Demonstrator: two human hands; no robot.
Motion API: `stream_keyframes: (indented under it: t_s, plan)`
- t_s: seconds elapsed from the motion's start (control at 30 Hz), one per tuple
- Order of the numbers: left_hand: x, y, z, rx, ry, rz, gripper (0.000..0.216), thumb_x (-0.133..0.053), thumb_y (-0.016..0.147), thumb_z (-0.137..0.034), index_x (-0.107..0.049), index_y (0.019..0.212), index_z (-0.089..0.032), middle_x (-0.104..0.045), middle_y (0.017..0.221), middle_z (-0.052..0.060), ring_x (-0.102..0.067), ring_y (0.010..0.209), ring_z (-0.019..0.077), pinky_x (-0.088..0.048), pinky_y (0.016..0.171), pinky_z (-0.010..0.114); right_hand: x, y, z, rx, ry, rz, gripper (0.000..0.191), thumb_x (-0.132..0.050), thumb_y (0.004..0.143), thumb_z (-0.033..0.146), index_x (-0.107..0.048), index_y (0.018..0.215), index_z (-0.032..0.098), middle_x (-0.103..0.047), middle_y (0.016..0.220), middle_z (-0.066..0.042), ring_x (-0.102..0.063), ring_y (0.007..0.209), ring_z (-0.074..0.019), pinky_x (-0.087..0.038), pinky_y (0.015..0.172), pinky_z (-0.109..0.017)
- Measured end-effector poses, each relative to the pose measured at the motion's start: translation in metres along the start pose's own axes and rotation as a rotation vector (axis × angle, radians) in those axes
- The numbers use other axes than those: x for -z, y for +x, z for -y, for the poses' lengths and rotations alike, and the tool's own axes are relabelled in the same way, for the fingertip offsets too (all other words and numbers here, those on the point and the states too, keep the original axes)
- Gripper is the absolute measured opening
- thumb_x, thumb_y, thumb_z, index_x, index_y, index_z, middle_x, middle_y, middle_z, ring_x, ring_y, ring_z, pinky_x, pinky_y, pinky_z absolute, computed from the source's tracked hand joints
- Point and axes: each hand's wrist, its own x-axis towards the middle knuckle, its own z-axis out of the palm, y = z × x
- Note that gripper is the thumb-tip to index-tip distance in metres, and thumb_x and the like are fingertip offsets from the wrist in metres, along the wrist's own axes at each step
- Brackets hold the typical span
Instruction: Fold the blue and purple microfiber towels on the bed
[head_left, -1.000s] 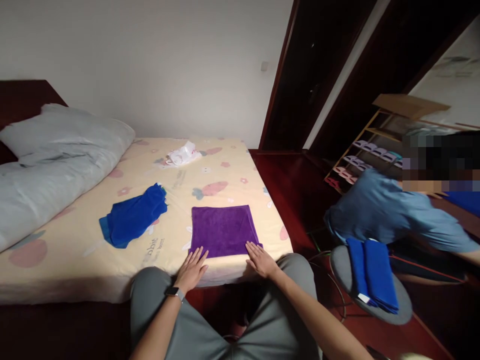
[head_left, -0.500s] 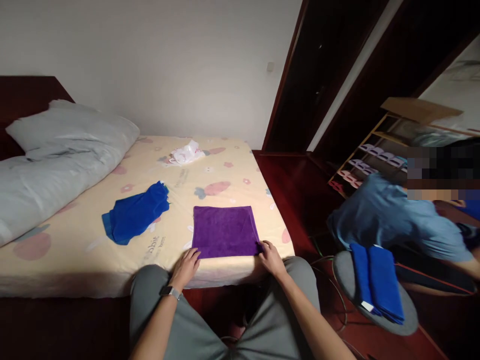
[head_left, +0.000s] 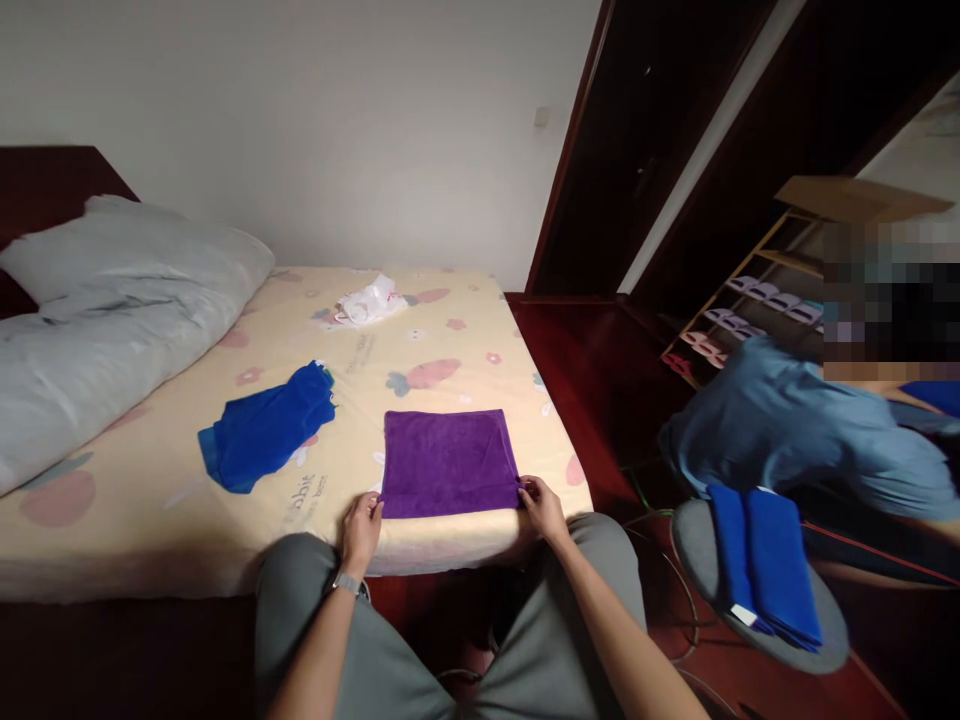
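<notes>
In the head view I had the purple cloth [head_left: 448,463] spread flat on the bed [head_left: 480,345], just below the middle of the frame, its near side running along the mattress edge. I could see the left hand [head_left: 364,528] at the cloth's lower left corner, thumb and fingertips drawn together on the fabric, while the right hand [head_left: 544,508] pinched the edge at the lower right corner with its fingers curled; neither lifted the middle of the cloth. A watch [head_left: 347,583] circled the left wrist, and both bare forearms rose from the bottom of the frame over grey trousers [head_left: 577,610]. Left of centre, apart from the purple cloth, a rumpled blue cloth [head_left: 274,425] lay slantwise on the patterned sheet. Near the upper middle I picked out a crumpled white plastic bag [head_left: 367,302] toward the far side of the bed, and a grey quilt [head_left: 127,320] was heaped across the left of the frame. At lower right a grey stool [head_left: 691,545] bore folded blue towels [head_left: 784,565] with a white tag [head_left: 743,615] at their near end. Just beyond it, a person in a blue shirt [head_left: 802,430] bent low, and behind, at upper right, stood a rack [head_left: 789,262] holding slippers [head_left: 763,292].
</notes>
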Motion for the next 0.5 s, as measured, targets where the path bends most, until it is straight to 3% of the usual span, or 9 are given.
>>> stream_keyframes:
  t_s: [0.13, 0.23, 0.37, 0.5]
  plan:
    - [0.013, 0.0, -0.012, -0.153, 0.196, -0.021, 0.027, -0.046, 0.093, -0.031, -0.068, 0.103, -0.021, -0.072, 0.102, 0.011, -0.065, 0.1, 0.0274, -0.052, 0.092, 0.043, 0.006, -0.004, 0.006, 0.052, -0.284, -0.013, 0.027, -0.049, 0.09, 0.031, -0.064, 0.109, 0.021, -0.072, 0.103, -0.01, -0.068, 0.097, -0.0255, -0.054, 0.088, -0.04]
    - [0.019, -0.005, -0.027, -0.284, 0.285, 0.011, 0.036, -0.039, 0.097, -0.032, -0.067, 0.116, -0.021, -0.068, 0.119, 0.013, -0.06, 0.115, 0.0292, -0.047, 0.101, 0.046, 0.005, -0.012, 0.022, 0.196, -0.494, -0.036, 0.032, -0.045, 0.093, 0.028, -0.064, 0.117, 0.018, -0.068, 0.113, -0.014, -0.064, 0.104, -0.0272, -0.05, 0.094, -0.043]
    - [0.01, -0.018, -0.043, -0.553, 0.327, 0.193, 0.048, -0.038, 0.099, -0.036, -0.046, 0.146, -0.027, -0.048, 0.151, 0.006, -0.04, 0.141, 0.0256, -0.032, 0.117, 0.047, -0.01, -0.028, 0.039, 0.503, -0.593, 0.195, 0.047, -0.042, 0.096, 0.029, -0.051, 0.141, 0.02, -0.053, 0.144, -0.012, -0.048, 0.132, -0.0261, -0.039, 0.11, -0.043]
    - [-0.002, -0.027, -0.03, -0.605, 0.38, 0.303, 0.058, -0.037, 0.1, -0.046, -0.027, 0.155, -0.028, -0.037, 0.158, 0.005, -0.033, 0.146, 0.0228, -0.028, 0.119, 0.046, -0.024, -0.038, 0.027, 0.537, -0.676, 0.309, 0.055, -0.044, 0.096, 0.031, -0.041, 0.15, 0.02, -0.042, 0.154, -0.009, -0.039, 0.141, -0.0262, -0.035, 0.114, -0.046]
